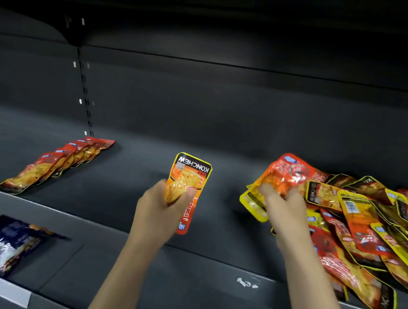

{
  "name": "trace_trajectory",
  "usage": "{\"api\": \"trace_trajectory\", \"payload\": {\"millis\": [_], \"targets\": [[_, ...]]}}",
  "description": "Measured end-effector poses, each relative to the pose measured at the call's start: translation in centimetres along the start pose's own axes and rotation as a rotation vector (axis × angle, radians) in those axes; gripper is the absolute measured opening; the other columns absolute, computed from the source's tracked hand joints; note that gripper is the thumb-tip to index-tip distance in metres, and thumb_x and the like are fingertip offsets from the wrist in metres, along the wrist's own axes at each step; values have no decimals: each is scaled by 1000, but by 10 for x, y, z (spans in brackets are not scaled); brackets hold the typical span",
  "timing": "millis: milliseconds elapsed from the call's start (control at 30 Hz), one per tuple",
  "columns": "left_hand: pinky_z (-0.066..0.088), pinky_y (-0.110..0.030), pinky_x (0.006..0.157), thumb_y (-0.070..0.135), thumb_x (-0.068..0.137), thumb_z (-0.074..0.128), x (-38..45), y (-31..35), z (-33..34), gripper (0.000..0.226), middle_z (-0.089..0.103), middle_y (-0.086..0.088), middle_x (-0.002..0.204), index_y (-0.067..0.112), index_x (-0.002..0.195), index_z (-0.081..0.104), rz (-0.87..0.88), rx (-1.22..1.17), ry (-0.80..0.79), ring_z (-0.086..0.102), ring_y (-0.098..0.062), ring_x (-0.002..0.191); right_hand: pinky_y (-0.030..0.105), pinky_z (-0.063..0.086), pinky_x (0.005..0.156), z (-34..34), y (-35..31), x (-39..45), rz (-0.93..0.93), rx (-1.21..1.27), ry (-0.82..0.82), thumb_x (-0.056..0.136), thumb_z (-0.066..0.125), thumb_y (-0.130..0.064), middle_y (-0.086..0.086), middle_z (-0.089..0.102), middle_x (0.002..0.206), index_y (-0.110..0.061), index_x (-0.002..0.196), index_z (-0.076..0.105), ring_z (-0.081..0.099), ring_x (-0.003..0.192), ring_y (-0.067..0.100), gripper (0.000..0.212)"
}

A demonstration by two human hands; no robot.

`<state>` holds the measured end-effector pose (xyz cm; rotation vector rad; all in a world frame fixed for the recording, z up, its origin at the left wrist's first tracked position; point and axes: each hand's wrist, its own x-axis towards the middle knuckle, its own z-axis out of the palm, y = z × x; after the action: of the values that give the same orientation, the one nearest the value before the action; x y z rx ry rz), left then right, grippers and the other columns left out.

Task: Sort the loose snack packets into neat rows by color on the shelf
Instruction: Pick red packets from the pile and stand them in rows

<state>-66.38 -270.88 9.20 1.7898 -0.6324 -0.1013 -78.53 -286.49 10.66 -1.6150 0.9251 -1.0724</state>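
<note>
A single head-worn camera is looking forward and down from close in front of a dark shelf (213,233), facing its back wall. The wide lens is bending the shelf edges. Both forearms are reaching in from the near bottom edge toward the middle. The view is taking in a row of packets (56,163) far left, a loose pile (369,228) right, and a lower shelf (58,265) near left.

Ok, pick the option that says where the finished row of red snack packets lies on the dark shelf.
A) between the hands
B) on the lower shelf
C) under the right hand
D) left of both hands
D: the overlapping row of red snack packets lies on the dark shelf, left of the left hand and the right hand.
</note>
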Motion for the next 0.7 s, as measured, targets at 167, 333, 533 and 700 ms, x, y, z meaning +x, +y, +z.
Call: {"api": "trace_trajectory", "payload": {"millis": [167, 333, 533, 700], "targets": [[57, -38, 71, 38, 83, 67, 11, -24, -45, 26, 70, 1, 76, 13, 85, 65, -47, -76, 50, 69, -16, 73, 29, 43, 67, 57, -4, -12, 76, 226, -76, 80, 63, -11, -5, 55, 65, -18, 68, 54, 53, 65, 15, 16], [53, -27, 69, 26, 83, 71, 49, -56, -114, 9, 69, 7, 79, 24, 86, 62, -43, -136, 141, 67, -7, 75, 39, 54, 82, 141, -21, -22, 138, 350, -191, 74, 62, -16, 5, 72, 87, -12, 92, 64, 69, 87, 23, 19], [41, -11, 53, 0, 79, 68, 107, -90, -198, 34, 58, 9, 81, 20, 95, 46, 23, 65, 129, 55, -4, 68, 31, 53, 83, 240, -40, -37, 138, 356, -306, 91, 49, -1, 3, 69, 105, -12, 122, 49, 66, 100, 16, 33], [43, -13, 60, 26, 65, 72, 164, -107, -257, 17, 68, 9, 70, 26, 82, 67, 137, 250, 41, 61, -5, 66, 23, 48, 67, 280, -55, -38, 66, 271, -304, 93, 40, 1, -4, 66, 106, -26, 111, 40, 61, 103, 6, 32]]}}
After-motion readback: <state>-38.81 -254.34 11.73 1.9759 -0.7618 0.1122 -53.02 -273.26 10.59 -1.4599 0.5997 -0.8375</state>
